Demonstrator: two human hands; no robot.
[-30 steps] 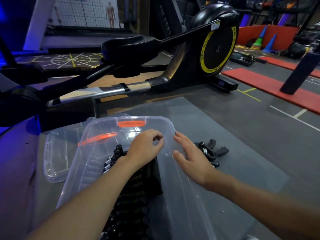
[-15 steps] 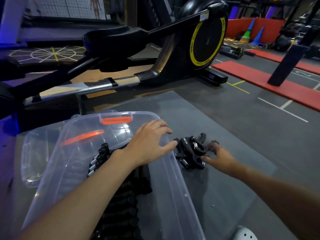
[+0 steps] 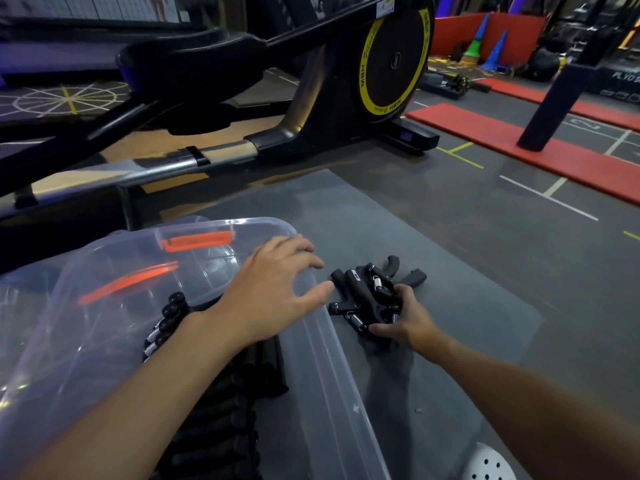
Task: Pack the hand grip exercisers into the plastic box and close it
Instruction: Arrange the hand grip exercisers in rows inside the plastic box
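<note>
A clear plastic box (image 3: 332, 368) with an orange latch (image 3: 195, 241) stands on the grey mat, and rows of black hand grip exercisers (image 3: 221, 403) lie inside it. My left hand (image 3: 273, 289) hovers over the box's right rim with fingers spread. A small pile of black hand grip exercisers (image 3: 370, 289) lies on the mat just right of the box. My right hand (image 3: 403, 322) curls around the near side of that pile. The clear lid (image 3: 31, 296) with an orange strip lies behind the box at the left.
A black elliptical trainer (image 3: 346, 98) with a yellow-ringed flywheel stands close behind the box. Red mats (image 3: 554, 154) and a dark post (image 3: 554, 98) are at the right. A white perforated object (image 3: 491, 464) shows at the bottom edge.
My right hand left the box's rim, reached right to the pile of exercisers and closed around it. My left hand spread its fingers above the rim. The view shifted left.
</note>
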